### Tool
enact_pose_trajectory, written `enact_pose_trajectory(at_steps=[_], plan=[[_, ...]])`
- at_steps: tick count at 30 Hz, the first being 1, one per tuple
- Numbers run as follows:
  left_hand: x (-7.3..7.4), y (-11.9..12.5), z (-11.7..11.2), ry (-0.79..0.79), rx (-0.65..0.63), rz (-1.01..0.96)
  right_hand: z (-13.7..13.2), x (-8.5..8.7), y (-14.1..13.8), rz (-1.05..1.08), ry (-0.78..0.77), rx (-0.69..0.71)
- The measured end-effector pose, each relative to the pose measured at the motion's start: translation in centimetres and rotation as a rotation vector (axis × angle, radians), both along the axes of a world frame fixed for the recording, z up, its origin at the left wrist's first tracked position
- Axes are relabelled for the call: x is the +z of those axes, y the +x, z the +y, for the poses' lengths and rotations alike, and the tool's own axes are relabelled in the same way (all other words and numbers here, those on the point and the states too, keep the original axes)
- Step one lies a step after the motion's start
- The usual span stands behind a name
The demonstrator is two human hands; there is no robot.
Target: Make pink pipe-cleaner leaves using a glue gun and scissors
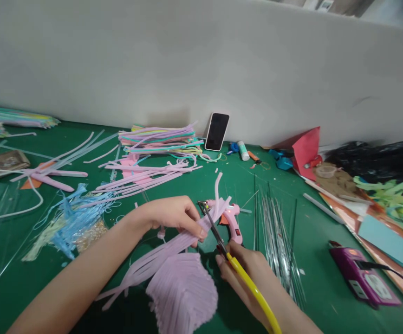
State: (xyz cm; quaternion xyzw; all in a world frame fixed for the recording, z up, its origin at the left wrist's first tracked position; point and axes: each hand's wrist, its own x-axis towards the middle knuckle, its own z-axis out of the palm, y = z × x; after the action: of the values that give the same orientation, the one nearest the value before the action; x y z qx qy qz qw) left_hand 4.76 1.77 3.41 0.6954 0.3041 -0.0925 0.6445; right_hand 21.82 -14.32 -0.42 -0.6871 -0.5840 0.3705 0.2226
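Observation:
My left hand (178,215) is closed around a bundle of lilac pipe cleaners (159,260), whose tips stick out to the right past my fingers. In my right hand (243,264) is a pair of scissors (245,276) with yellow handles. Their dark blades stand around the pipe cleaners near the tips; whether they touch them I cannot tell. Below the bundle lies a ribbed lilac piece (185,294) shaped like a leaf or petal. Behind the scissors rests a pink glue gun (234,225), partly hidden by the bundle and blades.
Loose lilac pipe cleaners (152,178) and a multicoloured bundle (159,139) lie at the back, beside a phone (217,131) leaning on the wall. Thin wires (280,246) and a purple device (363,276) with a cable are on the right. Blue raffia-like strands (78,215) lie left.

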Motion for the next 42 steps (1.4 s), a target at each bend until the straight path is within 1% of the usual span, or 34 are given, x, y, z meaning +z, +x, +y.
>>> enact_pose_trajectory(at_steps=[4,7,10,13,16,18,21,24,27,30,32,34,37,40,42], plan=[[0.3,0.0,-0.1,0.010,-0.001,0.036,0.2,0.4,0.3,-0.133,0.044,0.062],[0.4,0.0,-0.1,0.003,0.004,0.011,0.2,0.4,0.3,-0.155,0.045,0.092],[0.3,0.0,0.1,0.005,-0.022,-0.030,0.2,-0.1,0.2,-0.166,0.068,0.103],[0.0,-0.2,0.4,0.029,-0.057,-0.064,0.2,-1.0,0.1,-0.144,0.081,0.074],[-0.6,-0.6,0.6,0.012,-0.083,-0.052,0.4,-1.7,0.0,-0.110,0.074,0.076],[-1.0,-0.8,0.7,0.000,-0.084,-0.041,0.6,-2.2,0.0,-0.096,0.072,0.080],[-1.4,-1.0,0.8,0.008,-0.063,-0.018,0.8,-2.8,0.0,-0.050,0.079,0.019],[-1.3,-0.9,0.8,0.006,-0.064,-0.007,0.9,-3.3,0.2,-0.010,0.087,-0.010],[-0.5,-1.0,0.8,-0.003,-0.044,0.006,0.7,-3.2,0.4,0.035,0.060,-0.032],[0.6,-1.2,0.5,-0.018,0.042,0.023,0.4,-2.5,0.9,0.172,0.070,-0.068],[1.3,-1.5,0.4,-0.009,0.130,-0.015,0.3,-1.8,1.3,0.302,0.105,-0.073],[1.9,-1.8,0.5,0.017,0.237,-0.074,0.1,-1.1,1.7,0.435,0.093,-0.078],[2.1,-2.0,0.8,0.020,0.452,-0.196,-0.1,-0.5,1.6,0.598,0.042,-0.159],[1.9,-1.8,1.0,-0.041,0.696,-0.321,0.2,-0.3,0.9,0.677,0.028,-0.243],[1.7,-1.7,0.9,-0.071,0.814,-0.382,0.9,-0.2,0.3,0.709,0.057,-0.282]])
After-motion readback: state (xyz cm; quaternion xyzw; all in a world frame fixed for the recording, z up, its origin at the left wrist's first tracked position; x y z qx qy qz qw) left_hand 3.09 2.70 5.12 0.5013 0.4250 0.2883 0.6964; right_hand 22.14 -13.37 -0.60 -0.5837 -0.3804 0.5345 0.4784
